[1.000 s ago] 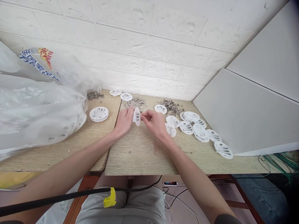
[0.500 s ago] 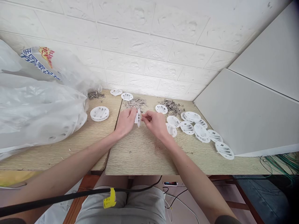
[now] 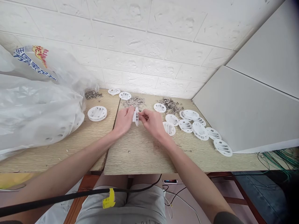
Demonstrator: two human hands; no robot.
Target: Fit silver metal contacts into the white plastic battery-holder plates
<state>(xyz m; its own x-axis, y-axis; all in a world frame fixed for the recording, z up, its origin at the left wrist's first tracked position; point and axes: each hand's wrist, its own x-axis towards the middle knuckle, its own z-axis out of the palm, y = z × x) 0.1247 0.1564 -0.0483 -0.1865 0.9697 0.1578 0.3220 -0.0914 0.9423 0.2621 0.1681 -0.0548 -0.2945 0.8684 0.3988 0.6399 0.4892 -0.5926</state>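
A round white slotted plastic piece (image 3: 137, 117) stands on edge, gripped from its left side by my left hand (image 3: 125, 119). My right hand (image 3: 151, 121) is pinched close against the disc's slotted face; whatever its fingertips hold is too small to make out. Behind my hands lies a scatter of small metal pieces (image 3: 135, 102), with a darker pile of metal parts (image 3: 171, 105) to the right. Several similar white discs (image 3: 186, 126) lie to the right of my right hand, some overlapping. Left of my left hand sits a small stack of discs (image 3: 97, 113).
Large translucent plastic bags (image 3: 42, 112) cover the table's left side. A white brick-pattern wall (image 3: 130, 46) rises behind, and a grey panel (image 3: 252, 109) slants at the right. Green wires (image 3: 277, 158) lie at the right edge. A black cable (image 3: 77, 196) crosses above my lap.
My right hand's fingertips have come a little closer to the disc's face. The whole view has shifted slightly; my left hand keeps its hold on the disc.
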